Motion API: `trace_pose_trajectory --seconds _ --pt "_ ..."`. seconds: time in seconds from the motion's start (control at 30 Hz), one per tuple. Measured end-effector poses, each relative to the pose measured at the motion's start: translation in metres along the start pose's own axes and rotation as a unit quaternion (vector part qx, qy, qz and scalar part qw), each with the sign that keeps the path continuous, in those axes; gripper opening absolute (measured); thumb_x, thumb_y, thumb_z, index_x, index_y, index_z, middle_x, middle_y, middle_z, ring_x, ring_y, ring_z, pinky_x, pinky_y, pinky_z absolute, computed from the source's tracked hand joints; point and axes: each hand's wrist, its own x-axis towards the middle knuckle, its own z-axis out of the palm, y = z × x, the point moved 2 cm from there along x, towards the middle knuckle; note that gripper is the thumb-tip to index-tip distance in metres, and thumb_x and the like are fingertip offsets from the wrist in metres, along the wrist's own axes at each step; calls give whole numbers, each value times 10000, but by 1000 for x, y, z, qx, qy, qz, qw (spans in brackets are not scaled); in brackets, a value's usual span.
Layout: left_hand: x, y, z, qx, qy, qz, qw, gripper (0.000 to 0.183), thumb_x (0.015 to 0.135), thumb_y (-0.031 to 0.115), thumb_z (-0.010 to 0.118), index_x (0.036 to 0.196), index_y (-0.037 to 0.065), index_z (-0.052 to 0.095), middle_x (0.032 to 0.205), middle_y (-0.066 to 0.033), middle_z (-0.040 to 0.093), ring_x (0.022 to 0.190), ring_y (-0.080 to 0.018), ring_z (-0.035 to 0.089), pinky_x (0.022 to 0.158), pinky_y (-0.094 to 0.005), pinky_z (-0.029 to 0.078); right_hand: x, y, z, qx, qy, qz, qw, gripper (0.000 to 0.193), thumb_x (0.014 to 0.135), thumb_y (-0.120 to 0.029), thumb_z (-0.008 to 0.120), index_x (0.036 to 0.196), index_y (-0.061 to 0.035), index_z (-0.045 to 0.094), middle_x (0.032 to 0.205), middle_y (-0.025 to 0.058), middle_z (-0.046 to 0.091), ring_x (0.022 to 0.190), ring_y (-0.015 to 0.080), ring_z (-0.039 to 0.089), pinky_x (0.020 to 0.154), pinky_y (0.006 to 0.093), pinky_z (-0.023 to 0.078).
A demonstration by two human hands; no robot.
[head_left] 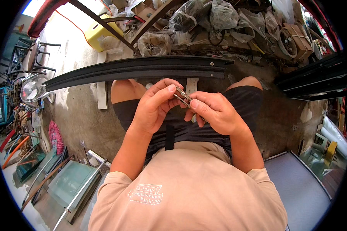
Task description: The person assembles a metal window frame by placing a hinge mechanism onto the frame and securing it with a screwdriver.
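Both of my hands meet in front of my lap around a small, narrow metal part (182,96), perhaps a piece of hardware, whose exact kind I cannot make out. My left hand (154,106) pinches its upper left end between thumb and fingers. At the lower right end, my right hand (216,111) closes on it with the thumb on top, hiding that part. Just beyond the hands, a long black metal profile (142,68) lies crosswise over light-coloured supports, with two round holes or screws near its right end.
Plastic bags (223,15) and cardboard boxes (298,42) crowd the far side, near a yellow bin (102,34). Black profiles (312,79) jut in at right. Glass sheets (71,179) lean at lower left, below a fan (32,90). A framed panel (297,184) stands at lower right.
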Motion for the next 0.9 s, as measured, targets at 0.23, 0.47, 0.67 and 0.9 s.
trace_pose_trajectory --seconds 0.23,0.47,0.67,0.9 --pt "0 1 0 1 -9 8 1000 235 1078 247 585 1173 45 659 1083 -131 750 1016 -226 733 959 -386 561 0 -1 1 -1 3 -15 1000 337 1130 -258 561 1187 27 731 861 82 764 657 97 643 600 262 530" --pt "0 2 -1 3 4 -7 1000 236 1073 240 585 1171 38 660 1091 -132 754 1028 -226 735 978 -386 557 0 0 1 -25 11 -4 1000 322 1128 -264 569 1168 13 728 862 55 767 651 81 622 594 257 516" --pt "-1 2 -1 -2 -8 3 1000 236 1075 239 585 1170 37 660 1086 -128 756 1030 -224 737 979 -385 559 0 -1 2 -32 8 -14 999 325 1130 -264 565 1176 13 727 862 56 767 650 83 620 594 260 518" --pt "-2 3 0 7 0 -4 1000 236 1079 251 592 1166 43 659 1080 -113 750 1010 -207 734 940 -371 575 0 3 3 21 8 1 1000 330 1116 -284 577 1162 5 730 854 62 770 645 103 630 598 282 524"
